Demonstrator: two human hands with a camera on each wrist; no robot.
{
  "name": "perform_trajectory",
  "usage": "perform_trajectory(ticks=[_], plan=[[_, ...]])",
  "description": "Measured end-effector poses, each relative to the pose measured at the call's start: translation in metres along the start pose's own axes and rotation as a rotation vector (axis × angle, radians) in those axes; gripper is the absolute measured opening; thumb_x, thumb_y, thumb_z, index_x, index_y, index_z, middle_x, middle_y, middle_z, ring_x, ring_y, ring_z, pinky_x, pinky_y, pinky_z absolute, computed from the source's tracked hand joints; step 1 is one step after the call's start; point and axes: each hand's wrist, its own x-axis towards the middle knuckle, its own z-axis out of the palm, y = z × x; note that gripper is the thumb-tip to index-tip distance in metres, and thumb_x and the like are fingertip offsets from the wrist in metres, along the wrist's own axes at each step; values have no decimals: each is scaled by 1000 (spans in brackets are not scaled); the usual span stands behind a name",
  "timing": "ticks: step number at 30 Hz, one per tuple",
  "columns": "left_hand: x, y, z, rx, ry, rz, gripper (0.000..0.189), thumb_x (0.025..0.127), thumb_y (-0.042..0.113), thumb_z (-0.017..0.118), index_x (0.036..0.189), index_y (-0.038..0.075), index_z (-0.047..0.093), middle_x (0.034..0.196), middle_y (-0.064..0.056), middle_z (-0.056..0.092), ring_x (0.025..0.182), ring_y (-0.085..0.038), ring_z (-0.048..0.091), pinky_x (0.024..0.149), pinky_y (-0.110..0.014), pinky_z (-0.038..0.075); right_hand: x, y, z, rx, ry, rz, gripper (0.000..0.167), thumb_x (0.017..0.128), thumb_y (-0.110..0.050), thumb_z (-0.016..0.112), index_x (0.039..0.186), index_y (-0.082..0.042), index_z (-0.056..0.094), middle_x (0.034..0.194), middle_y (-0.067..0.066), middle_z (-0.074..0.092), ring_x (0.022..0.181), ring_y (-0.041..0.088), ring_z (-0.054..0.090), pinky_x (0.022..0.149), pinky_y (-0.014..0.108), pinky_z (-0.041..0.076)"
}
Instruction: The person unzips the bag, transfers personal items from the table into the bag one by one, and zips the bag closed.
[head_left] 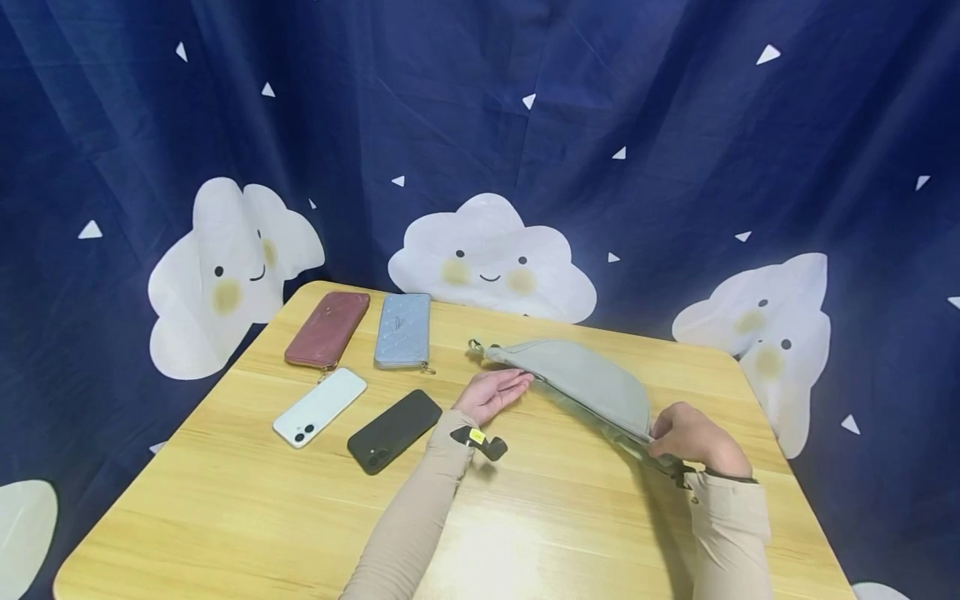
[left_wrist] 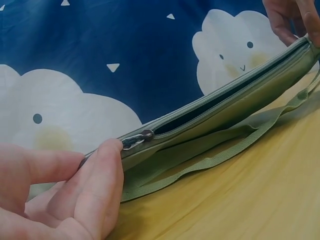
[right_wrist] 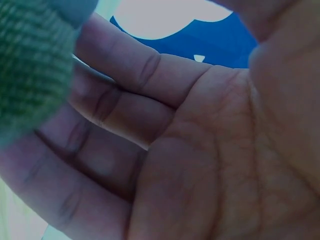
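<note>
A pale grey-green waist bag (head_left: 585, 375) is held tilted over the table. My left hand (head_left: 495, 394) is at its left end, thumb and fingers pinching at the metal zipper pull (left_wrist: 135, 140). From the slider rightward, the zipper (left_wrist: 225, 92) is parted, showing a dark gap. At the bag's right end, my right hand (head_left: 697, 437) grips the corner, with fingers curled. Close up in the right wrist view, the green webbing (right_wrist: 32, 70) lies against those fingers. A strap (left_wrist: 200, 167) hangs in loops below the bag.
On the left of the wooden table (head_left: 247, 500) lie a dark red wallet (head_left: 327, 329), a light blue quilted wallet (head_left: 402, 331), a white phone (head_left: 320, 407) and a black phone (head_left: 394, 431). A blue curtain (head_left: 465, 108) with clouds hangs behind the table.
</note>
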Motion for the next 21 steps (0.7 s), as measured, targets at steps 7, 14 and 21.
perform_trajectory(ticks=[7,14,21], plan=[[0,2,-2,-11,1,20,40,104,-5,50,142,-18,47,146,-36,50,106,-22,72,113,-35,50,0,0,0,5,1,4,15,74,-5,77,86,0,71,83,6,68,74,18,55,64,31,49],[-2,4,-5,-27,1,34,40,104,-4,51,142,-18,48,140,-33,58,104,-21,73,100,-28,60,1,3,0,6,-1,6,15,75,-6,77,86,0,71,82,6,68,74,18,55,64,31,49],[-2,7,-7,-33,5,55,37,104,-3,51,138,-17,52,122,-25,73,99,-19,74,93,-25,62,1,4,0,1,-6,12,15,76,-6,78,87,1,71,84,6,68,74,19,56,64,31,49]])
